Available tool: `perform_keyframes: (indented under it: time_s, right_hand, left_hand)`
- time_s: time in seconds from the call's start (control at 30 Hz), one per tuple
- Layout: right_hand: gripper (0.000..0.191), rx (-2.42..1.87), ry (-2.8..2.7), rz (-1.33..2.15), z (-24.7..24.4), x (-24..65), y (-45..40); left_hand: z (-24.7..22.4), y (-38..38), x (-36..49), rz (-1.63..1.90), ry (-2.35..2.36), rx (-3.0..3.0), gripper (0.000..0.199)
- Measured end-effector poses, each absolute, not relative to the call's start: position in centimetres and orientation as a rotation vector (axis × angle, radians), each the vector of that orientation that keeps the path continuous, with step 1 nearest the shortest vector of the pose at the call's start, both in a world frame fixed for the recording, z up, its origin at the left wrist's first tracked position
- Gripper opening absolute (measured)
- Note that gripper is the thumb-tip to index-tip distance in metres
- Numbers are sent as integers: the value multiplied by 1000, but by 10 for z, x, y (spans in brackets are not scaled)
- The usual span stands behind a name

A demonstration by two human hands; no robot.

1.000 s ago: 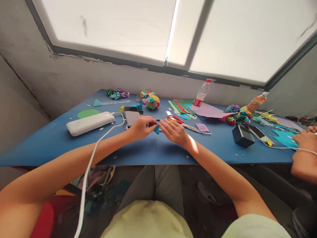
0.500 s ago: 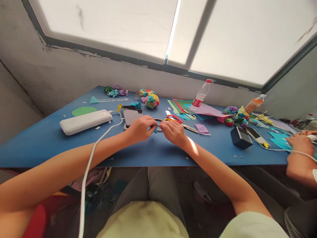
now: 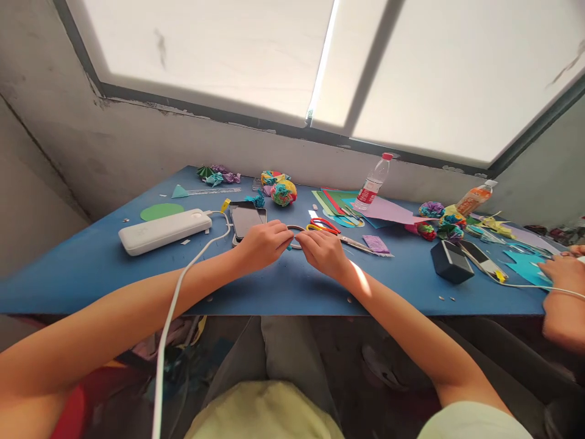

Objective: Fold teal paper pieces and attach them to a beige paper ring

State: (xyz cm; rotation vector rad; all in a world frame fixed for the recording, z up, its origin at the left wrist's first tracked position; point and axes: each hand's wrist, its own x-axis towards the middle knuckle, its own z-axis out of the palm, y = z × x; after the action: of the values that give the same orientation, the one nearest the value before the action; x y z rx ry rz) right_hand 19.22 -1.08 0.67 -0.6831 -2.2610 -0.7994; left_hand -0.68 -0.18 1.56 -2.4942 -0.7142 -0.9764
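The left hand [image 3: 269, 245] pinches a small scrap of blue paper [image 3: 289, 247] at its fingertips, above the bench [image 3: 283, 289]. The right hand [image 3: 323, 251] is curled just beside it; whether it grips the scrap too, I cannot tell. Behind, a capped clear plastic bottle [image 3: 368, 194] stands by coloured sheets [image 3: 388, 209], its fill unclear. An orange-coloured bottle [image 3: 476, 198] with a white cap is farther right.
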Motion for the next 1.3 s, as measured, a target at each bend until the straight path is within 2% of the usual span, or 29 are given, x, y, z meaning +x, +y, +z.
perform_keyframes:
  time_s: [0.23,0.5,0.7,0.87,1.3]
  right_hand:
    - [18,-714,-2323,-768,9,190,-11]
    - [25,-786,-2277,-660,7,191,-12]
    - [23,-840,-2294,-476,4,189,-12]
    - [12,-849,-2353,-314,9,195,-8]
    - [15,-833,-2355,-375,9,195,-14]
  left_hand:
    - [23,-1,-10,-782,-589,-2508,31]
    - [27,-2,-6,-670,-585,-2462,20]
    - [21,-1,-4,-568,-491,-2426,21]
    - [16,-4,-4,-551,-396,-2428,19]
    - [10,-2,0,-672,-594,-2435,20]
